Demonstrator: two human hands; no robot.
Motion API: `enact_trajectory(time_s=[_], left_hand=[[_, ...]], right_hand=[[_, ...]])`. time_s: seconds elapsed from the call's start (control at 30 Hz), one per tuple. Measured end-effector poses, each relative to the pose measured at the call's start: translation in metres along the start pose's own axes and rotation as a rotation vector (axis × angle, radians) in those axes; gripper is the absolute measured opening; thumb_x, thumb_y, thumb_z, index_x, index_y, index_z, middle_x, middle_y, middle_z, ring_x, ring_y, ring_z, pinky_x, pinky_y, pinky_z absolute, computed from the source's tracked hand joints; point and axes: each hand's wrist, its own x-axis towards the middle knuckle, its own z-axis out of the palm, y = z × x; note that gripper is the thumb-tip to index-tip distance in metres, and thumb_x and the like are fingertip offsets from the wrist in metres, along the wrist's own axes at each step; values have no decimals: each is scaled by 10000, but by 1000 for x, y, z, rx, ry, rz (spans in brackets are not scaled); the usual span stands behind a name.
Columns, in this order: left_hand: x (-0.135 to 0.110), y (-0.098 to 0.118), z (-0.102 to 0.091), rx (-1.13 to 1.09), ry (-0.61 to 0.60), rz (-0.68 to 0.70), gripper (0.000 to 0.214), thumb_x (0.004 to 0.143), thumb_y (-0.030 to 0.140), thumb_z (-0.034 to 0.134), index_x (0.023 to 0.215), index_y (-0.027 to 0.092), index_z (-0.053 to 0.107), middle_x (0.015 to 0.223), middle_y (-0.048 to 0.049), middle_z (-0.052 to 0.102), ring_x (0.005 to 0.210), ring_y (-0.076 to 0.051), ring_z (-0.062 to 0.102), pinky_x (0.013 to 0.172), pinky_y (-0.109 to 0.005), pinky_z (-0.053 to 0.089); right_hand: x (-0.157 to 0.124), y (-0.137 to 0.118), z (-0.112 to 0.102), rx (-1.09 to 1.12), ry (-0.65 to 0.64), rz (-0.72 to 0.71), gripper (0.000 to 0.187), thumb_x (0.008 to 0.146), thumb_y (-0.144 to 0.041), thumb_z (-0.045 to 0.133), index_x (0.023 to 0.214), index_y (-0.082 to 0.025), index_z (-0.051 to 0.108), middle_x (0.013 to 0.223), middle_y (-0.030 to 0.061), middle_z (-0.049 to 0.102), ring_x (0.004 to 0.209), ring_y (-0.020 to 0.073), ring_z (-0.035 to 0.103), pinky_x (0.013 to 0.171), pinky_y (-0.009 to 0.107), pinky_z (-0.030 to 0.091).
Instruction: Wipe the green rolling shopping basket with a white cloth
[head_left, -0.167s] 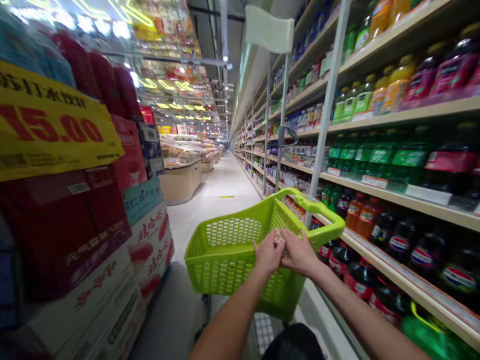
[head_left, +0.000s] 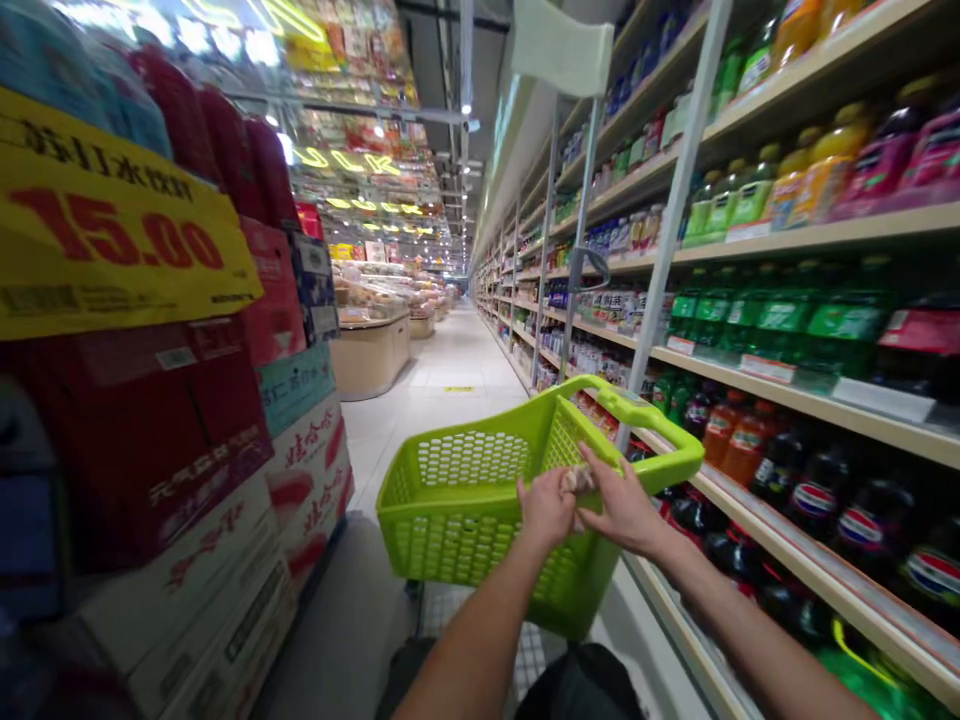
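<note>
Above the near side of a lime-green shopping cart basket (head_left: 457, 535), both my hands meet over a small pale, crumpled thing (head_left: 579, 480). It is too small and blurred to name. My left hand (head_left: 546, 508) is closed around its left end, the fingers curled. From the right, my right hand (head_left: 622, 505) holds its other end between thumb and fingers, the index finger stretched upward. Neither hand grips the cart's green handle (head_left: 667, 460), which sticks out to the right beyond my right hand. No goods show in the visible part of the basket.
Shelves of bottled drinks (head_left: 780, 310) run along the right, close to the cart. Stacked drink cartons (head_left: 307, 470) with a yellow price sign (head_left: 127, 230) stand at the left. A pale tiled aisle (head_left: 465, 360) leads ahead past a rounded wooden display counter (head_left: 371, 355).
My hands have moved slightly apart, showing more of the pale thing between them. My right index finger has lifted. The whole view has shifted a little, with the scene sliding rightward.
</note>
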Motion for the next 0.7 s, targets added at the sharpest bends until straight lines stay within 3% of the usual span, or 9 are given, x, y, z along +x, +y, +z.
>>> enact_trajectory(time_s=[0.1, 0.2, 0.27, 0.33, 0.47, 0.57, 0.63, 0.7], left_hand=[[-6, -25, -7, -23, 99, -26, 354, 722, 129, 407, 984, 286, 586, 1041, 21, 647, 1007, -170, 538, 1048, -504, 111], [-12, -73, -35, -92, 230, -77, 350, 692, 90, 377, 909, 241, 606, 999, -1, 654, 983, -181, 547, 1044, -519, 116], [-15, -101, -56, -184, 302, -38, 347, 643, 69, 377, 853, 210, 614, 948, -18, 657, 963, -186, 549, 1021, -484, 220], [-15, -114, -69, -261, 315, 14, 365, 612, 63, 377, 858, 195, 613, 942, -26, 648, 939, -176, 555, 952, -403, 349], [-11, -93, -56, -515, 273, 44, 416, 622, 102, 412, 995, 180, 578, 1012, -36, 637, 938, -163, 572, 869, -307, 427], [-8, -70, -41, -866, 235, -68, 464, 669, 171, 454, 1130, 148, 493, 1018, -69, 640, 884, -165, 606, 808, -294, 461], [-7, -69, -43, -838, 251, -131, 491, 662, 172, 484, 1152, 133, 467, 973, -81, 654, 821, -166, 623, 754, -294, 483], [-7, -84, -59, -685, 293, -148, 467, 628, 119, 488, 1094, 137, 509, 941, -76, 662, 806, -170, 622, 752, -305, 486]], right_hand=[[-4, 12, 0, -74, 74, 23, 784, 694, -260, 474, 1393, -172, 130, 1221, 124, 529, 1137, 263, 467, 988, 546, 195], [-7, 14, 2, -102, 115, 59, 699, 717, -256, 467, 1368, -162, 229, 1141, 115, 584, 1105, 257, 489, 1005, 547, 166], [-5, 5, 5, -77, 123, 75, 643, 716, -240, 469, 1333, -151, 314, 1113, 117, 600, 1094, 265, 494, 1009, 553, 162], [-1, -15, 12, 27, 107, 69, 562, 720, -193, 444, 1278, -142, 406, 1120, 121, 599, 1075, 257, 509, 1002, 530, 219], [13, -74, 41, 459, 53, -39, 491, 683, -78, 383, 1140, -151, 545, 1124, 102, 603, 1017, 208, 551, 913, 384, 407], [20, -106, 61, 776, 94, 43, 532, 675, -60, 343, 1156, -172, 539, 1098, 73, 620, 1006, 192, 564, 881, 354, 445], [21, -108, 64, 878, 59, 69, 519, 684, -71, 328, 1133, -189, 560, 1057, 51, 643, 994, 184, 576, 881, 357, 451], [21, -91, 57, 796, 32, 49, 458, 699, -100, 342, 1062, -194, 606, 1030, 44, 654, 993, 184, 577, 904, 367, 437]])
